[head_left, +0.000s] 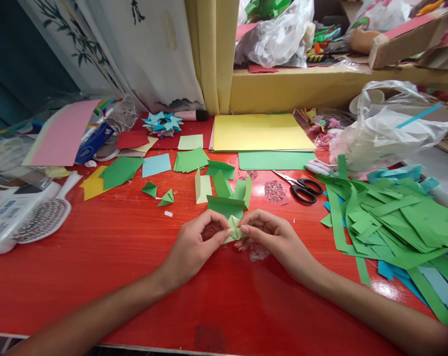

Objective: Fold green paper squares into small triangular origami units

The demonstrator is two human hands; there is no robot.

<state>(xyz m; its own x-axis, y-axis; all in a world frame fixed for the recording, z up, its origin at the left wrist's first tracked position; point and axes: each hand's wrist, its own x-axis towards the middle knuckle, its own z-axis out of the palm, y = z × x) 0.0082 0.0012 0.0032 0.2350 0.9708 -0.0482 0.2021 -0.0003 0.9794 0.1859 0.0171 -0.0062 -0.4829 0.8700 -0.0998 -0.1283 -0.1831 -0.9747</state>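
Observation:
My left hand (194, 244) and my right hand (270, 237) meet at the middle of a red table (116, 257). Both pinch a small, pale green folded paper piece (234, 231) between fingertips and thumbs, just above the tabletop. Right behind it lie several folded green paper pieces (227, 195) and a pale green folded sheet (202, 187). Two small green folded triangles (159, 194) sit to the left of them.
Black-handled scissors (300, 187) lie right of centre. A heap of green and blue paper strips (390, 222) fills the right side. Yellow sheets (259, 132), a blue paper star (162, 123), coloured papers, a hairbrush (44, 217) and plastic bags (390, 123) surround the area.

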